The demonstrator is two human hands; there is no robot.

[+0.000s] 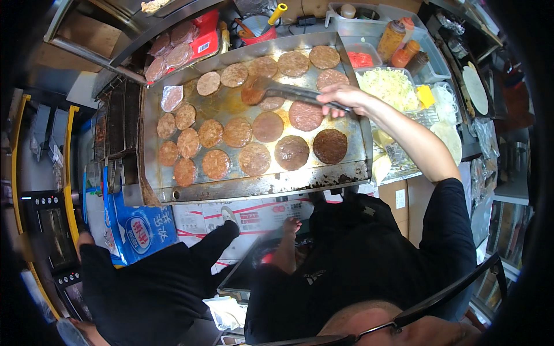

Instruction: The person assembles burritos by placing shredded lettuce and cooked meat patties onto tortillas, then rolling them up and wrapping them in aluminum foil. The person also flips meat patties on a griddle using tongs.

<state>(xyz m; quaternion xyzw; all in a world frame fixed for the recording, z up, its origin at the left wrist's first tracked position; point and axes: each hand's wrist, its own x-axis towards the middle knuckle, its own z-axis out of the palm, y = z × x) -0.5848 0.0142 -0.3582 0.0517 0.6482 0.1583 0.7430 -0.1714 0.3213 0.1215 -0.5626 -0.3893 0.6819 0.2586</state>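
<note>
My right hand (339, 99) is closed around the dark handle of a blurred metal tool (292, 91), perhaps tongs, held over a flat-top griddle (216, 106). The tool's far end meets a brown patty (252, 96); whether it grips it, I cannot tell. Many round meat patties lie on the griddle, some pinkish like one near my hand (305, 116), others browned, such as the dark one (330, 146) at the front right. One patty (172, 98) at the left sits in a clear wrap or sheet. My left hand (292, 225) hangs low before the griddle, its fingers partly hidden.
Shredded cabbage (387, 88), a tub of red food (360, 58) and sauce bottles (391, 36) stand right of the griddle. More patties (178, 54) lie behind it, beside a red container with a yellow handle (277, 15). A co-worker in black (143, 289) is at the left.
</note>
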